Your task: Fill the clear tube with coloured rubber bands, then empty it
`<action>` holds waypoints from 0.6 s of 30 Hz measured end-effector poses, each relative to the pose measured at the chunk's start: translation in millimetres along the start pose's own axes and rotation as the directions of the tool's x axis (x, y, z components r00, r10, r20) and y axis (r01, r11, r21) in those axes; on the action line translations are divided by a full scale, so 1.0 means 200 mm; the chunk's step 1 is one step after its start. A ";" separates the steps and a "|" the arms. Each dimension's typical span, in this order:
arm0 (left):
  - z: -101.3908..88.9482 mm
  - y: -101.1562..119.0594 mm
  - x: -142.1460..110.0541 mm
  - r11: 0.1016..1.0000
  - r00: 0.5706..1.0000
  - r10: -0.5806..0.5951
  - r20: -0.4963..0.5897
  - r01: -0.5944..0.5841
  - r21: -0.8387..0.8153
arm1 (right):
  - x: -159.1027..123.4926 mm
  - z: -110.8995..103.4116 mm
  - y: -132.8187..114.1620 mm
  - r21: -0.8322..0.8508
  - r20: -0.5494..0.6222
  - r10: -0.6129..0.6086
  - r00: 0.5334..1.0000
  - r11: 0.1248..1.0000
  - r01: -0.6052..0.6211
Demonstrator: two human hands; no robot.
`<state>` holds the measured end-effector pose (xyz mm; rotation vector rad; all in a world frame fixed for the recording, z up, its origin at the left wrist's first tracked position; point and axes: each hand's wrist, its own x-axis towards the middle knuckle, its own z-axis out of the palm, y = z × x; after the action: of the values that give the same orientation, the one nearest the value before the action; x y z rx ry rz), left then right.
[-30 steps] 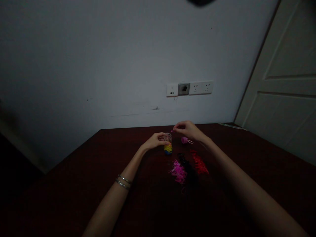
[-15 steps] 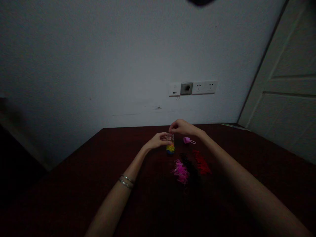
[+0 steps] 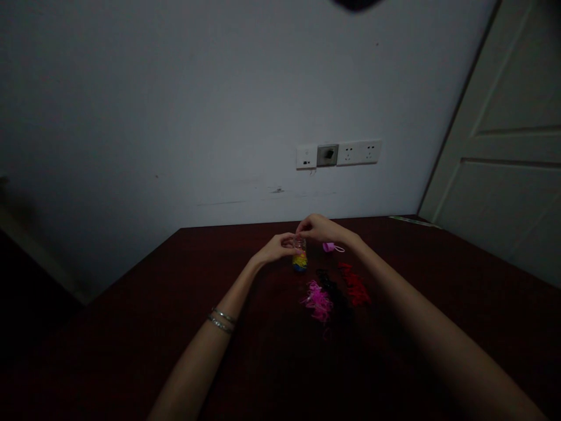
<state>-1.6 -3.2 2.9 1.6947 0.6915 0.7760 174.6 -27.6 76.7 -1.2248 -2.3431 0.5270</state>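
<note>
A small clear jar (image 3: 300,261) stands on the dark red table, with blue, yellow and orange bits layered inside. My left hand (image 3: 277,248) is wrapped round its upper part from the left. Over the jar's mouth, my right hand (image 3: 313,227) has its fingers pinched together; whatever they hold is too small to make out. Behind the right wrist lies a pink cap with a loop (image 3: 329,247). Nearer to me are a pile of pink rubber bands (image 3: 318,302), a black pile (image 3: 333,289) and a red pile (image 3: 354,285).
The table (image 3: 228,263) reaches back to a pale wall carrying a row of sockets (image 3: 350,153). A panelled door (image 3: 504,158) stands at the right. A thin pale strip (image 3: 414,221) lies by the table's back right corner. The light is dim.
The right hand's fingers have come slightly lower, closer to the jar's mouth. The left hand keeps its hold on the jar. The whole view has shifted a little.
</note>
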 end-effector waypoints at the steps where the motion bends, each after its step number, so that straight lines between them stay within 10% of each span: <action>1: 0.00 0.00 0.00 1.000 1.000 -0.002 0.001 0.002 0.000 | -0.01 0.00 0.00 0.003 -0.009 -0.005 1.000 1.000 0.005; 18: -0.01 -0.01 -0.01 0.977 0.996 -0.029 0.083 0.010 0.212 | -0.18 0.04 0.18 0.057 -0.216 0.013 0.976 0.998 0.000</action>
<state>-3.6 -3.1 1.6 1.8986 0.7510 0.6296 211.9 -39.2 44.6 -1.2002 -2.1283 0.4357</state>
